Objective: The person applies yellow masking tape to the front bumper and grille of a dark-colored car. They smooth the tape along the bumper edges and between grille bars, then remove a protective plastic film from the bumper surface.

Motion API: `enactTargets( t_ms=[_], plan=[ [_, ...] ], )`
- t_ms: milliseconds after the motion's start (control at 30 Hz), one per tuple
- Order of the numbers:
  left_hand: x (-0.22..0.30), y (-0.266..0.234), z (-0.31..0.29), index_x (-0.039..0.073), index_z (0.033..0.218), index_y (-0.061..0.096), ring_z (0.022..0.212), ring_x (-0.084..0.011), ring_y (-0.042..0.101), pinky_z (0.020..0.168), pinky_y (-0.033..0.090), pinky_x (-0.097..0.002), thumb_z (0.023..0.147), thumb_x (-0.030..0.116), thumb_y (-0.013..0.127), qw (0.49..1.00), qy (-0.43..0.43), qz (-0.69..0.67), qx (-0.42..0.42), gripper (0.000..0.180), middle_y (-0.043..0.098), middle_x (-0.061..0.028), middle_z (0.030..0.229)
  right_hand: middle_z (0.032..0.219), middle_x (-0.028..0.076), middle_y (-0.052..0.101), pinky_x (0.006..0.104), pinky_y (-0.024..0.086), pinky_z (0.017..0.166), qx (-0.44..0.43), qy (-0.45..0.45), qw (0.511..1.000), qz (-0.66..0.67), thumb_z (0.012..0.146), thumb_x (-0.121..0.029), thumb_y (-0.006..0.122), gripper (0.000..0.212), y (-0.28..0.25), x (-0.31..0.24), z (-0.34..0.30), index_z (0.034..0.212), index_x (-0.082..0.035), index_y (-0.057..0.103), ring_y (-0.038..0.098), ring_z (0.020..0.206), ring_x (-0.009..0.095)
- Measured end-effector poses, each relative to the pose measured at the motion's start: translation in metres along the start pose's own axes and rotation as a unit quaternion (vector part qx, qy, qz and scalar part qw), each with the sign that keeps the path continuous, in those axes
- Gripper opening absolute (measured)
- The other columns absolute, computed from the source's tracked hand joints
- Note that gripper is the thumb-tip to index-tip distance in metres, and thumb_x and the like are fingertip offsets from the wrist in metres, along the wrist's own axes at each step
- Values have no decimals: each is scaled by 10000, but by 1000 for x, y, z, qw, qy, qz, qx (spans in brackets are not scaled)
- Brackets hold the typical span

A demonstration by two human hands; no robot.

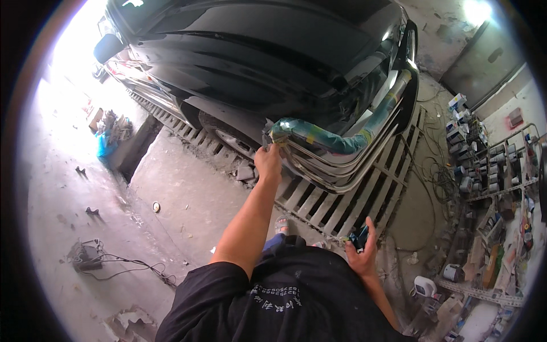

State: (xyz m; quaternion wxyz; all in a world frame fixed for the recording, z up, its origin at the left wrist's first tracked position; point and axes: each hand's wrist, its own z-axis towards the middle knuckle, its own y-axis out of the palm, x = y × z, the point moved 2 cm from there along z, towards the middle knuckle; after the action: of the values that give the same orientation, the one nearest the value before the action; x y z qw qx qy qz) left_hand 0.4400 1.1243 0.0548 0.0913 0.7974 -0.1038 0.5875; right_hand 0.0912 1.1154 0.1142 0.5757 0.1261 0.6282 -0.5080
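A dark car [245, 57] fills the far side, with a chrome bumper guard [336, 179] on its front corner. Green plastic film [325, 139], banded with yellow tape, is wrapped around the guard's upper bar. At the left end of that wrapping, my left hand [268, 161] is closed, its fingers pinching the crumpled edge. My right hand [362, 253] is low at the right, apart from the car. Between its thumb and fingers it holds a small dark object [358, 238] with bluish parts, whose kind I cannot make out.
A slatted floor grate [319, 205] runs under the car's front. Shelves with several cans [496, 168] line the right side, near loose cables [439, 182]. A dark box with a cord [86, 255] and a blue bag [105, 145] are on the left floor.
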Motion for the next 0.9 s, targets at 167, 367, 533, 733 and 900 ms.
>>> enactTargets(
  t_ms=[167,367,533,733,900],
  plan=[
    [-4,-5,16,-80,835,596,677,-301,589,637,454,-375,812,203,545,976,112,185,35,288,616,-192,732,1298,174,440,333,347,979,-9,15,998,58,816,-256,643,707,-5,12,-1,1363,37,307,457,1145,244],
    [25,3,-3,-77,834,601,673,-285,608,623,461,-373,780,169,570,982,33,181,51,254,625,-179,716,1279,158,454,328,361,959,-11,11,998,61,804,-226,647,699,-16,21,-2,1363,31,315,475,1098,229],
    [28,1,-3,-57,781,582,568,-197,552,530,431,-330,769,140,586,997,-43,53,25,197,586,-91,661,1298,151,446,316,364,952,-26,33,993,109,799,-184,644,689,-25,30,-4,1368,23,316,482,1083,221],
    [-26,-39,0,-47,835,613,592,-204,573,536,434,-341,800,202,646,969,-123,174,128,253,608,-108,686,1323,157,429,306,352,964,21,-4,996,83,799,-148,631,677,-44,31,-5,1373,19,312,474,1111,223],
    [-48,-42,25,-29,832,626,612,-184,576,572,438,-309,845,188,585,997,36,70,-11,221,624,-85,724,1326,201,426,349,334,1009,44,15,996,75,784,-142,633,689,-53,57,-14,1366,31,308,443,1196,289]
  ],
)
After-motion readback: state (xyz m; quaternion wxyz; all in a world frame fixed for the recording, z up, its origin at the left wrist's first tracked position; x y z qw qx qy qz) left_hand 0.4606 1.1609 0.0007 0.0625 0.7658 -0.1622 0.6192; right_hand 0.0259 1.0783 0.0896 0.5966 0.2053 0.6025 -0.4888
